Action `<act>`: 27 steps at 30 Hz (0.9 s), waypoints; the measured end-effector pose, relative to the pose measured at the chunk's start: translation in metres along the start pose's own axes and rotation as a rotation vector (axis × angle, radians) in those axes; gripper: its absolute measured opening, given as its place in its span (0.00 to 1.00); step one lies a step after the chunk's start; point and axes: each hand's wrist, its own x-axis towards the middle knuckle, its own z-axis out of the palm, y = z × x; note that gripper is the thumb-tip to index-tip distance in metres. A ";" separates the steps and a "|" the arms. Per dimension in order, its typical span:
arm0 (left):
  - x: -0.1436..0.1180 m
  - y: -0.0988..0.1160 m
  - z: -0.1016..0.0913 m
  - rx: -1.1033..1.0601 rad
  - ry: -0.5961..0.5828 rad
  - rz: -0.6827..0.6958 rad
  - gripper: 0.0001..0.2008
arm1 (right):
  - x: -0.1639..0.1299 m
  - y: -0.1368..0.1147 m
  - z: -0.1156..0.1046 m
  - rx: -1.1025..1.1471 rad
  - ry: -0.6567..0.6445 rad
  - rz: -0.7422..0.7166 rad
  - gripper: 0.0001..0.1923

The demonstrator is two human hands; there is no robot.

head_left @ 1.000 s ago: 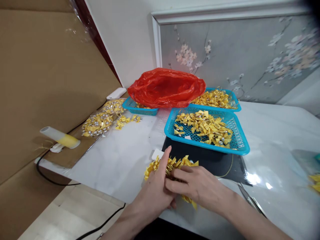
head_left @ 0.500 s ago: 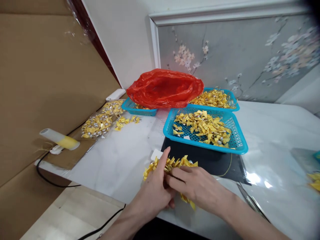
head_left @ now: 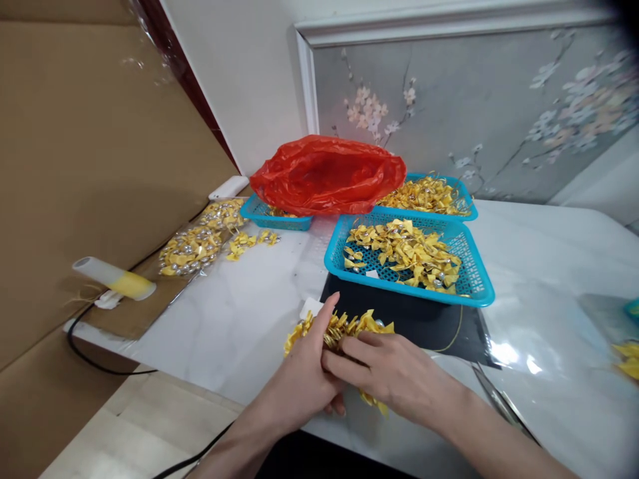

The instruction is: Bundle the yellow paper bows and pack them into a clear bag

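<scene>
A garland of yellow ribbon bows and silvery beads [head_left: 367, 324] bunches up around both hands near the table's front edge. My left hand [head_left: 309, 369] is wrapped round it from the left, thumb pointing up and other fingers curled beneath. From the right, my right hand [head_left: 394, 372] presses bent fingers into the bunch against the left palm. Its fingertips are hidden, so what exactly they pinch cannot be made out. A small white tag [head_left: 310, 307] sticks out behind the left thumb. Beyond the hands lies a black mat [head_left: 399, 322] with a thin yellow cord [head_left: 456, 332] on it.
A blue basket [head_left: 484, 286] of yellow bows stands ahead, with another basket [head_left: 469, 216] behind it. A red plastic bag [head_left: 324, 179] covers part of a third basket [head_left: 279, 221]. Scissors [head_left: 502, 399] lie near my right forearm. Bagged bows [head_left: 192, 249] and a tube [head_left: 117, 278] lie left.
My right fingers have shifted slightly left, closer into the left palm. The garland stays between both hands, and the view has moved very little.
</scene>
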 end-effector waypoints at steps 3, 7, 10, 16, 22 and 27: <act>-0.001 0.001 0.001 0.010 0.013 0.014 0.48 | 0.001 0.000 0.001 -0.014 0.000 -0.007 0.17; -0.003 0.005 0.003 0.025 0.022 0.012 0.47 | 0.000 0.001 -0.001 0.028 -0.018 0.013 0.14; -0.004 0.007 0.005 0.019 0.036 0.006 0.46 | -0.002 0.003 -0.002 0.186 -0.007 0.100 0.20; -0.004 -0.001 0.008 0.238 0.056 0.075 0.45 | 0.000 0.014 0.000 0.515 0.002 0.192 0.30; -0.005 -0.009 0.006 0.446 0.002 0.302 0.37 | 0.002 0.018 0.002 0.586 -0.002 0.109 0.38; -0.008 -0.007 0.006 0.491 0.023 0.359 0.38 | 0.003 0.016 0.003 0.510 -0.042 0.139 0.36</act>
